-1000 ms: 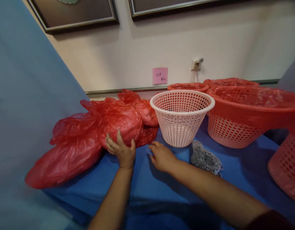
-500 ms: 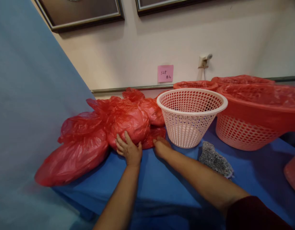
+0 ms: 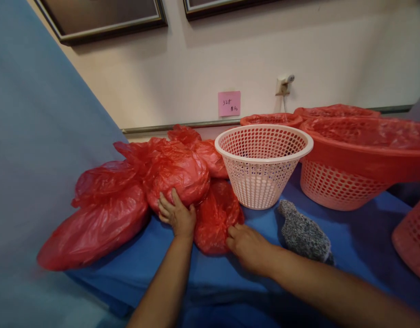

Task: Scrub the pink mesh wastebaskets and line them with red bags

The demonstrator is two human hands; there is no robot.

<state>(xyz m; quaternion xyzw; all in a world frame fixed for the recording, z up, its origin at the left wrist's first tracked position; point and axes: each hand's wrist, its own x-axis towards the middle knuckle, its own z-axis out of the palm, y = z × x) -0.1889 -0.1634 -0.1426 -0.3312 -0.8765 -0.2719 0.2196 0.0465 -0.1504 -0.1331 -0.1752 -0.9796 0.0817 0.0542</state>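
My left hand (image 3: 177, 215) rests with spread fingers against the lower front of a bulging red plastic bag (image 3: 179, 171), holding nothing. Just to its right, my right hand (image 3: 247, 246) is closed on the edge of a flatter, crumpled red plastic bag (image 3: 216, 218), which lies on the blue tablecloth (image 3: 210, 275). The far end of that crumpled bag is tucked beside the bulging one. Another filled red plastic bag (image 3: 103, 228) lies on its side at the left. What the bags contain is hidden by the plastic.
A white perforated basket (image 3: 259, 182) stands behind my right hand. To its right is a bag-lined basket (image 3: 342, 189), with more red-lined rims behind. A grey fuzzy cloth (image 3: 303, 232) lies near my right forearm. A blue curtain (image 3: 42, 136) hangs at the left.
My right hand has drawn the crumpled red plastic bag toward me, so more of it shows. My left hand stays against the bulging bag. The view has shifted slightly.
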